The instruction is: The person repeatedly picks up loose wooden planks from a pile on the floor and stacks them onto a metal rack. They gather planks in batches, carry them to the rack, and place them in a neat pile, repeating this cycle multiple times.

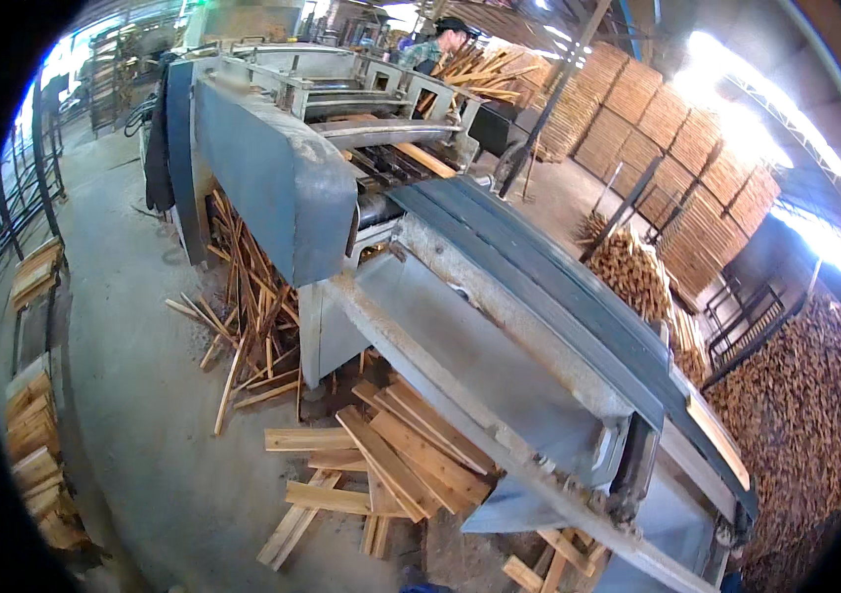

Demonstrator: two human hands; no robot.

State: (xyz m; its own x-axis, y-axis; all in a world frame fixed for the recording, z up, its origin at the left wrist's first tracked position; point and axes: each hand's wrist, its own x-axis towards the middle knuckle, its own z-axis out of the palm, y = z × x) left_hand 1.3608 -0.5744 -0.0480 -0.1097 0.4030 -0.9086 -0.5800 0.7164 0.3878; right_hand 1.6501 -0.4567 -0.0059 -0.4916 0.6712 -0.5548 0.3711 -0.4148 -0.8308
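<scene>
Neither of my hands shows in the head view. Closest in front stands a long blue-grey woodworking machine with a dark conveyor belt running from its rollers toward the lower right. One pale wooden strip lies along the belt's near end. Another wooden board sits among the rollers farther back. On the floor below the machine's side, several planks are heaped loosely across each other. A small bit of blue at the bottom edge is too cut off to name.
Thin offcuts spill from under the machine's blue cover. Stacked boards line the left side. Big lumber stacks and a pile of cut wood stand at right. Beyond the machine is a person in a dark cap.
</scene>
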